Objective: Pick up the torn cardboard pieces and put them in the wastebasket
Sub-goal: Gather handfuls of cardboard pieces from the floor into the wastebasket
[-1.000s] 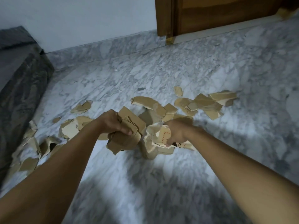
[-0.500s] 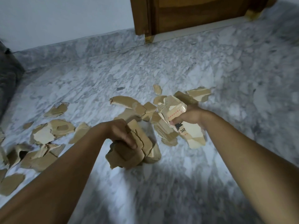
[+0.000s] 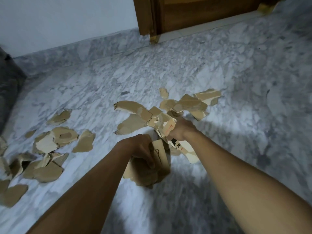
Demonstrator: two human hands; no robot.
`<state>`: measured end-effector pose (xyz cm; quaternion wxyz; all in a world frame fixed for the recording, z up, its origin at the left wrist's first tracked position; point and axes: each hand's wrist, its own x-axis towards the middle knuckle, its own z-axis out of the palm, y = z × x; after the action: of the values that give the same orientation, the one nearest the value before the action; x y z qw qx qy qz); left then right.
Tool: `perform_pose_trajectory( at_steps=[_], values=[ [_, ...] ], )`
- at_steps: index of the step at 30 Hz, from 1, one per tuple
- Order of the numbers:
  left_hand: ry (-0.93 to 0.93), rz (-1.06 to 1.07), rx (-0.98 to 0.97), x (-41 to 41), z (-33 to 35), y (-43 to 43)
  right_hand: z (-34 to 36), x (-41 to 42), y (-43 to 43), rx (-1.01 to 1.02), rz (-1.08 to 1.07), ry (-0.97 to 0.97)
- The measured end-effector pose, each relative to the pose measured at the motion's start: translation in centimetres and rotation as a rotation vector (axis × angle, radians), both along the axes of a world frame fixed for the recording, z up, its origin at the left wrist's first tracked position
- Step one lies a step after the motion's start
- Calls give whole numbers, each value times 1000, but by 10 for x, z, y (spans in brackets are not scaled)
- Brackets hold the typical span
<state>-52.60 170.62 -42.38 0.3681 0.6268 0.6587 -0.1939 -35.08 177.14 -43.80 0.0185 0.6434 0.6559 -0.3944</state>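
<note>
Left hand (image 3: 141, 148): fingers (image 3: 150, 162) gripped cardboard wad (image 3: 146, 174).
Right hand (image 3: 181, 129): fingers gripped printed cardboard strip (image 3: 188, 152), long axis pointing lower right.

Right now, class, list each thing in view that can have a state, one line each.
Left hand: grips a stack of brown cardboard pieces.
Right hand: grips a bunch of printed cardboard pieces.
Loose cardboard pieces: lying scattered on the floor, not yet picked up.
Wastebasket: not in view.
</note>
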Motion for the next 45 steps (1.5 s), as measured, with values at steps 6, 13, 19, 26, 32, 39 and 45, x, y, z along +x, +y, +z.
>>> perform_pose_trajectory(
  at_steps=[6,13,19,26,32,39,45],
  values=[
    [-159,65,-24,-7,-7,-4,27,47,27,-120,226,149],
    [-515,307,202,-20,9,-4,32,94,35,-54,178,132],
    [-317,71,217,7,27,43,8,114,25,-116,172,-96],
    [-95,-85,167,43,1,81,-14,120,16,-86,73,-75],
    [-90,-71,179,40,-5,81,-20,122,21,-112,142,139],
    [-204,31,77,30,-4,82,-16,128,41,-178,-37,380],
    [-559,355,103,-1,20,82,-1,122,36,-74,-171,602]
  ],
)
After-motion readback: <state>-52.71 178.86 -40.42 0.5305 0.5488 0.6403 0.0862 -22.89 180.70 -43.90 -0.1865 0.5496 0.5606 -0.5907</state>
